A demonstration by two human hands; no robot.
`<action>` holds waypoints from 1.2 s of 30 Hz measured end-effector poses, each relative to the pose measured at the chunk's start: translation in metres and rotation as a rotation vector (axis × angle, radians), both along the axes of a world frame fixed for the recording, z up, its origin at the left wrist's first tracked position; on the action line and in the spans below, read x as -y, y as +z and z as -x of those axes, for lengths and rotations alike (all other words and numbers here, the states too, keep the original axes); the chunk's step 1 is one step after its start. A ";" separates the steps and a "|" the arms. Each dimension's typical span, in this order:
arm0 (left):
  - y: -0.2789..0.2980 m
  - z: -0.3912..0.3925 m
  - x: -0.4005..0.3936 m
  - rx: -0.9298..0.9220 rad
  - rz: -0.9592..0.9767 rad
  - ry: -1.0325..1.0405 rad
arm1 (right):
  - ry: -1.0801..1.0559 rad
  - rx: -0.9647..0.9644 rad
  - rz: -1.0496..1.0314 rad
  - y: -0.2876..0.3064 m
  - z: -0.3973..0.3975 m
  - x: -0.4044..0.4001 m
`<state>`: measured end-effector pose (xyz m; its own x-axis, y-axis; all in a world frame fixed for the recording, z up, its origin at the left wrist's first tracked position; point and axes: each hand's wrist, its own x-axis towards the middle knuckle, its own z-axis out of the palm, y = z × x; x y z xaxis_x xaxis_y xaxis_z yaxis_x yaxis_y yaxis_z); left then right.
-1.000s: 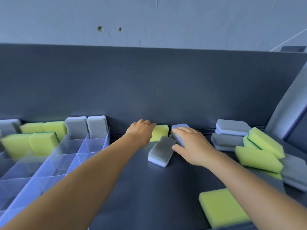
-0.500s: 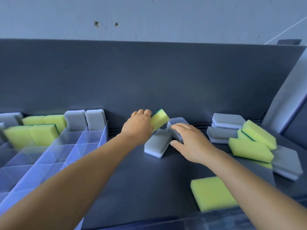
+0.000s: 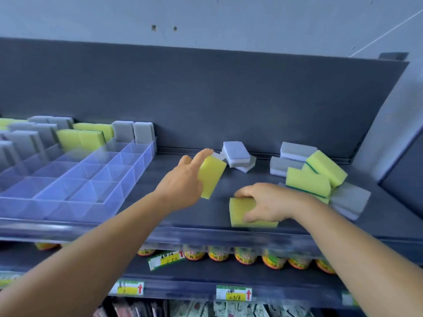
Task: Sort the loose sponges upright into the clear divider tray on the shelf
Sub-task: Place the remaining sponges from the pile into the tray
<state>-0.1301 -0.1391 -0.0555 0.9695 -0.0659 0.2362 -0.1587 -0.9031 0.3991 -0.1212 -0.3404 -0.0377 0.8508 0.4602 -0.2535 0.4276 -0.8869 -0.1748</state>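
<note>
My left hand (image 3: 183, 181) holds a yellow sponge (image 3: 211, 176) lifted above the dark shelf, just right of the clear divider tray (image 3: 96, 179). My right hand (image 3: 267, 203) grips a second yellow sponge (image 3: 240, 208) lying flat near the shelf's front edge. The tray's back rows hold grey sponges (image 3: 131, 131) and yellow sponges (image 3: 84, 138) standing upright; its front compartments are bare. Two grey sponges (image 3: 237, 153) lie stacked at the back of the shelf.
A loose heap of yellow and grey sponges (image 3: 320, 177) fills the shelf's right end. The dark back panel (image 3: 206, 99) rises behind. Below the shelf's front lip (image 3: 206, 235) stand several jars (image 3: 247, 259) and price tags (image 3: 233, 292).
My left hand lifted the yellow sponge from the back and drew it toward me. My right hand left the grey sponges and came forward onto the flat yellow sponge. The view dropped.
</note>
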 end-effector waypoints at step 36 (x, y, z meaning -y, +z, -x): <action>0.061 0.061 -0.158 0.186 0.140 0.206 | -0.023 0.240 -0.942 0.039 -0.001 -0.176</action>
